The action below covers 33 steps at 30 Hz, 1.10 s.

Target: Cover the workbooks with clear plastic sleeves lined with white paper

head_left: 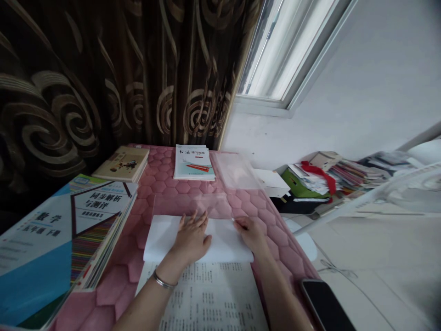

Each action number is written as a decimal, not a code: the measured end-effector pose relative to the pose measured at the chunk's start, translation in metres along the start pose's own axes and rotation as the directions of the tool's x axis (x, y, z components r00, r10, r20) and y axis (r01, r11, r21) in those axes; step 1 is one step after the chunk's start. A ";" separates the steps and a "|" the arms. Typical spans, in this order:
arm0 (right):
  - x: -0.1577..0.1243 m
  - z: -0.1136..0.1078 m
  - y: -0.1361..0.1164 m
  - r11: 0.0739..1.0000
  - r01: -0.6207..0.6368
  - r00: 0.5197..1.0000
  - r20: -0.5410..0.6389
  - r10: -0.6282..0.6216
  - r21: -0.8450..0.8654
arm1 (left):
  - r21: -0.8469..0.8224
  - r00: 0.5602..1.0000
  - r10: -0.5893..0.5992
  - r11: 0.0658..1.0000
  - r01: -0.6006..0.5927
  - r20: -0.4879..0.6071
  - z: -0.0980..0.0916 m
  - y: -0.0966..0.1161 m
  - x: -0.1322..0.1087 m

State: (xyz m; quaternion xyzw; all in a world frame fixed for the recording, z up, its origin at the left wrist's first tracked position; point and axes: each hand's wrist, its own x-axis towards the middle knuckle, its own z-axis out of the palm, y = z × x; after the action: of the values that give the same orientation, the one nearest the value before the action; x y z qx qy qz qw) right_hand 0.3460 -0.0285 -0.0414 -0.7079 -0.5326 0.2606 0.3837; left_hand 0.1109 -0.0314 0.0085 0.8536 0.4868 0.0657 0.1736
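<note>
An open book [213,299] lies in front of me, its printed page nearest my body and a blank white page or inside cover [220,243] beyond it. Over the far edge reaches a clear plastic book cover [213,204]. My left hand [193,236], with a silver bracelet at the wrist, rests on the white page, fingers spread. At the page's far right corner my right hand [250,233] is closed, thumb and finger pinching the edge of the plastic cover. The exact grip is partly hidden by the fingers.
A pink quilted tabletop [161,177] carries a thick book stack [44,243] and a tan book [122,164] at left, thin booklets [194,163] and clear sleeves [237,170] at the back. A phone [325,303] lies at the right edge. Piled papers [361,174] stand beyond.
</note>
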 end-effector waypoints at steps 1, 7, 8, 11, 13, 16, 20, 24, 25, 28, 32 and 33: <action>0.001 0.001 0.002 1.000 -0.019 0.999 -0.027 0.019 0.020 | -0.001 1.000 0.001 1.000 -0.001 0.002 0.000 0.000 0.000; 0.005 0.000 0.003 0.992 -0.084 0.996 0.036 0.081 0.090 | -0.015 1.000 0.003 1.000 -0.003 0.002 -0.001 -0.001 -0.001; 0.005 -0.002 0.001 0.992 -0.089 0.995 0.046 0.085 0.091 | -0.019 1.000 0.002 1.000 -0.002 0.004 -0.001 -0.002 -0.001; 0.004 -0.006 -0.004 0.986 -0.118 0.992 0.056 0.112 0.118 | -0.023 1.000 0.005 1.000 -0.005 0.010 0.000 -0.002 -0.001; 0.004 -0.008 -0.005 0.975 -0.145 0.989 0.065 0.136 0.167 | -0.021 1.000 0.013 1.000 -0.012 0.008 0.000 -0.003 -0.002; 0.004 -0.009 -0.005 0.960 -0.172 0.982 0.110 0.150 0.222 | -0.020 0.999 0.032 0.999 -0.032 0.001 0.000 -0.003 -0.003; 0.003 -0.009 -0.005 0.967 -0.144 0.984 0.138 0.117 0.209 | -0.025 0.999 0.052 0.998 -0.052 -0.002 -0.002 -0.003 -0.005; 0.002 -0.012 -0.009 0.982 -0.104 0.989 0.124 0.085 0.156 | -0.039 0.998 0.057 0.998 -0.057 0.009 -0.003 -0.004 -0.009; 0.002 -0.013 -0.010 0.983 -0.103 0.990 0.110 0.086 0.154 | -0.040 0.998 0.062 0.997 -0.061 0.007 -0.003 -0.005 -0.009; 0.001 -0.015 -0.016 0.977 -0.117 0.993 0.048 0.111 0.175 | -0.039 0.997 0.073 0.997 -0.073 -0.006 -0.003 -0.006 -0.010; -0.001 -0.016 -0.020 0.990 -0.104 0.994 0.039 0.100 0.093 | -0.040 0.997 0.075 0.996 -0.076 -0.023 -0.003 -0.007 -0.012; -0.001 -0.016 -0.020 0.994 -0.099 0.994 0.049 0.097 0.048 | -0.042 0.997 0.073 0.996 -0.074 -0.029 -0.002 -0.007 -0.012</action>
State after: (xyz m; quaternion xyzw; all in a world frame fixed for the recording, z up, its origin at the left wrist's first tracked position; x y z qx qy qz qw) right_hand 0.3470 -0.0312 -0.0153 -0.7170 -0.4994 0.3088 0.3756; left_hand 0.0986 -0.0380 0.0091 0.8660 0.4557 0.0942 0.1829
